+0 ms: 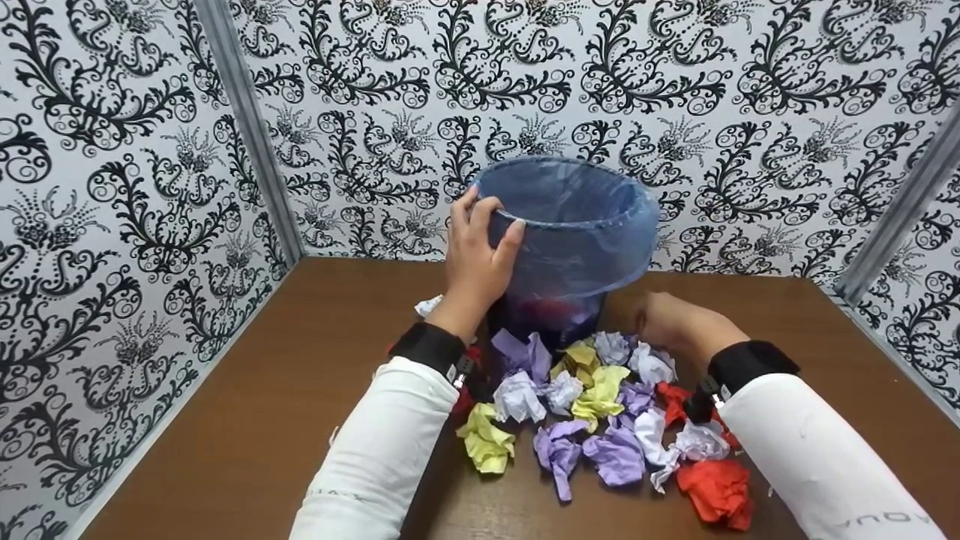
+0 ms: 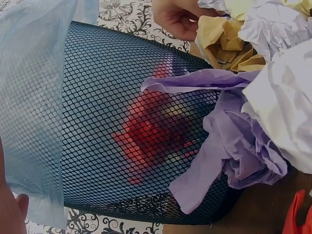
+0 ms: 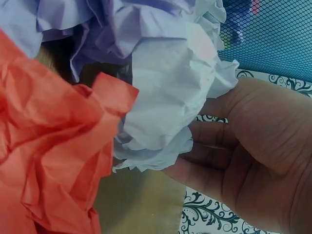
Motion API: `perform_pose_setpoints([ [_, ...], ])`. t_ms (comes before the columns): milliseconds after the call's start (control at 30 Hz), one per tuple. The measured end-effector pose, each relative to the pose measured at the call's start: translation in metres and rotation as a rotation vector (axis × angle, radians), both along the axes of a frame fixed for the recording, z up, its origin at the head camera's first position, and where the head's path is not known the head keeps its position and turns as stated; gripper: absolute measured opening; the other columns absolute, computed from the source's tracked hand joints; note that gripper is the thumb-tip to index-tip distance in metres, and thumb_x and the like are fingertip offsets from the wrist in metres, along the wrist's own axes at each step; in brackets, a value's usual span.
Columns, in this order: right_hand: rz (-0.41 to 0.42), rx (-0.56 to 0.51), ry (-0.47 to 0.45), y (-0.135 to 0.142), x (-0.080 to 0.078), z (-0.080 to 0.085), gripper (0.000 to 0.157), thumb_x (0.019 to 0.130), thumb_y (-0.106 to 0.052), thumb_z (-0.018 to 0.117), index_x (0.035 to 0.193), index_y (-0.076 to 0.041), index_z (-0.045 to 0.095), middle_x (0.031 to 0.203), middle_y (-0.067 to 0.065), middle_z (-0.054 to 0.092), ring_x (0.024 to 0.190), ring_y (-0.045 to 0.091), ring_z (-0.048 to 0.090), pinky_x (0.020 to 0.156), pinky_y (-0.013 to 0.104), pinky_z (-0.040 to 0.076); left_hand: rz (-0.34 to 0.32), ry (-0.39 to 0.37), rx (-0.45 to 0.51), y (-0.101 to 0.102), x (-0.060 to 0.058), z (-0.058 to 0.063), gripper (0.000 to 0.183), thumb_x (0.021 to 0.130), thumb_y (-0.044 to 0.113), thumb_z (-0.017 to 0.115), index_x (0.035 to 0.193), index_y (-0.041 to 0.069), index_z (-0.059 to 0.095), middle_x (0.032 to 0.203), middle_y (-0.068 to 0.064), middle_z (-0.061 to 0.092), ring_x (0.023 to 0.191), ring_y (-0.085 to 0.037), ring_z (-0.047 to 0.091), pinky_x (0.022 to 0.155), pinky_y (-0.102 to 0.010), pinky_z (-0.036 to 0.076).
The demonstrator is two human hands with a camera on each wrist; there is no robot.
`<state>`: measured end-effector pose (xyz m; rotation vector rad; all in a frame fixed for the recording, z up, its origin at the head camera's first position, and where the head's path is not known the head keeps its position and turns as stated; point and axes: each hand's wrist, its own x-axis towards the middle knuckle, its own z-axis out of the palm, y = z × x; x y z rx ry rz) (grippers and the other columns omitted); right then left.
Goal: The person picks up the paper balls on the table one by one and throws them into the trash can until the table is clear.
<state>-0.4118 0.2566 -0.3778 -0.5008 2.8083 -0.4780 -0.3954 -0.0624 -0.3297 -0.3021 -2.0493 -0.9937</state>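
Left grip [image 1: 480, 251] clamped on bin [image 1: 570, 225], frame centre. Right grip [image 3: 256, 151] behind white paper [image 3: 163, 92], mid-frame, right-wrist view; cannot tell if clamped. Bin could tip if rim pulled.

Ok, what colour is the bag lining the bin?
The bag is see-through blue; it shows best in the head view.
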Motion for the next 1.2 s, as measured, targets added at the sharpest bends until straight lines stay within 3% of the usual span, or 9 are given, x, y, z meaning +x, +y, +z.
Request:
perform_pose_setpoints([
  [300, 0.093, -0.023, 0.116, 0.006, 0.002, -0.005, 0.022, 0.077, 0.001, 0.062, 0.09, -0.012, 0.074, 0.091, 0.005, 0.074, 0.08, 0.019, 0.066, 0.067, 0.032, 0.056, -0.012, 0.002, -0.012, 0.002, 0.0, 0.002, 0.056, 0.093, 0.065, 0.044, 0.128, 0.023, 0.055, 0.159, -0.011, 0.035, 0.139, -0.033, 0.045, 0.104, -0.051, 0.048],
  [500, 0.022, -0.09, 0.053, 0.015, 0.001, -0.001, 0.021, 0.072, 0.001, 0.064, 0.089, -0.006, 0.073, 0.081, 0.009, 0.07, 0.064, 0.018, 0.064, 0.057, 0.031, 0.055, -0.014, 0.017, -0.011, 0.003, 0.0, 0.001, 0.055, 0.093, 0.064, 0.044, 0.127, 0.022, 0.054, 0.158, -0.012, 0.037, 0.14, -0.033, 0.045, 0.108, -0.049, 0.045],
  [700, -0.063, -0.195, 0.021, 0.021, 0.009, 0.013, 0.018, 0.081, -0.008, 0.075, 0.097, -0.003, 0.069, 0.1, 0.015, 0.067, 0.081, 0.024, 0.066, 0.069, 0.035, 0.059, -0.014, 0.022, -0.005, 0.002, 0.0, 0.0, 0.058, 0.093, 0.064, 0.045, 0.128, 0.019, 0.055, 0.158, -0.012, 0.036, 0.139, -0.033, 0.045, 0.107, -0.05, 0.046],
  [833, -0.05, -0.246, 0.028, 0.026, 0.012, 0.023, 0.013, 0.085, -0.01, 0.074, 0.095, -0.004, 0.067, 0.092, 0.014, 0.069, 0.079, 0.026, 0.068, 0.069, 0.038, 0.06, -0.02, 0.019, -0.008, 0.0, -0.001, -0.002, 0.058, 0.093, 0.064, 0.045, 0.129, 0.019, 0.054, 0.159, -0.012, 0.035, 0.14, -0.033, 0.044, 0.108, -0.05, 0.045],
  [1000, -0.005, -0.253, 0.085, 0.033, 0.011, 0.047, 0.017, 0.089, -0.015, 0.072, 0.097, -0.004, 0.064, 0.086, 0.012, 0.074, 0.072, 0.025, 0.071, 0.062, 0.037, 0.06, -0.014, 0.012, -0.017, 0.0, -0.002, -0.004, 0.057, 0.093, 0.065, 0.044, 0.128, 0.021, 0.053, 0.159, -0.012, 0.034, 0.139, -0.032, 0.045, 0.103, -0.049, 0.048],
  [1200, -0.051, -0.304, 0.169, 0.037, 0.016, 0.094, 0.02, 0.092, -0.018, 0.068, 0.102, -0.002, 0.062, 0.092, 0.014, 0.074, 0.075, 0.025, 0.071, 0.063, 0.037, 0.06, -0.012, 0.013, -0.011, 0.0, -0.001, -0.002, 0.056, 0.094, 0.064, 0.045, 0.129, 0.022, 0.053, 0.16, -0.011, 0.034, 0.141, -0.032, 0.044, 0.104, -0.049, 0.048],
])
